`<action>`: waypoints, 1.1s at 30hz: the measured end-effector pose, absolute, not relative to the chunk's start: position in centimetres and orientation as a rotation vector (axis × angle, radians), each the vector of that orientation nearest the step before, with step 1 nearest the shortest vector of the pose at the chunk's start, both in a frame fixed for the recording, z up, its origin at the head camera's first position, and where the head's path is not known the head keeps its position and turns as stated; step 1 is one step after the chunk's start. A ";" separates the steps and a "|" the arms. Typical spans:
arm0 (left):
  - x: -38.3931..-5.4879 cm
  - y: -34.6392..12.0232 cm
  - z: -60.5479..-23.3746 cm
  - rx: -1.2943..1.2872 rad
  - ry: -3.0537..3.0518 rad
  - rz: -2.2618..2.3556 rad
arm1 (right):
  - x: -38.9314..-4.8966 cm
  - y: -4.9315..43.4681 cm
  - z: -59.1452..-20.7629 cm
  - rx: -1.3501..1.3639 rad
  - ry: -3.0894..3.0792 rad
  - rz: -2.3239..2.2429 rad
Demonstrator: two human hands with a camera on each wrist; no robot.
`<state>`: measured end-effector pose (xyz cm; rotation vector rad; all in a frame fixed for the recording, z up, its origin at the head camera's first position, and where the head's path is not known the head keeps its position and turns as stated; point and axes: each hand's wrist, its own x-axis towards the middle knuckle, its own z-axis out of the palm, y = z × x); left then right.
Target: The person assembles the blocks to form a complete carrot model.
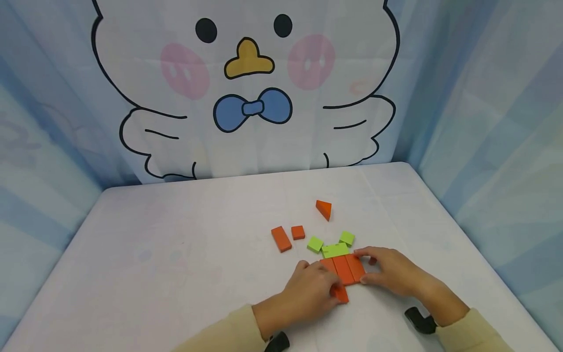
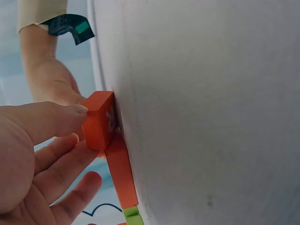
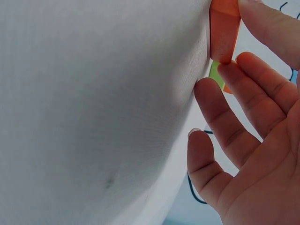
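Observation:
My left hand (image 1: 312, 288) pinches an orange block (image 1: 341, 295) between thumb and fingers at the near edge of a row of orange blocks (image 1: 342, 270). In the left wrist view this block (image 2: 99, 123) shows a pale mark on its side and stands against the row's corner. At the row's right end my right hand (image 1: 393, 271) holds the last orange rectangular block (image 3: 225, 33) by its two ends, thumb near and a finger far. A wider green block (image 1: 335, 250) lies along the row's far side, with two small green blocks (image 1: 314, 244) at its corners.
Farther back on the white table (image 1: 176, 254) lie an orange rectangular block (image 1: 281, 239), a small orange block (image 1: 297, 232) and an orange triangular block (image 1: 324, 209). Beyond the table hangs a curtain (image 1: 246, 146) with a cartoon bird. Dark wrist straps (image 1: 420, 320) sit by both sleeves.

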<state>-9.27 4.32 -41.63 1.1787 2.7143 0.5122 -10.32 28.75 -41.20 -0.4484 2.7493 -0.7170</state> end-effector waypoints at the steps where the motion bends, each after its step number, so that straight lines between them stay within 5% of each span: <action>1: -9.3 4.4 -41.7 1.167 2.717 0.515 | -10.3 28.8 -41.2 -0.449 2.750 -0.717; 33: -10.3 5.3 -41.5 1.082 2.683 0.434 | -10.4 29.0 -41.3 -0.463 2.742 -0.735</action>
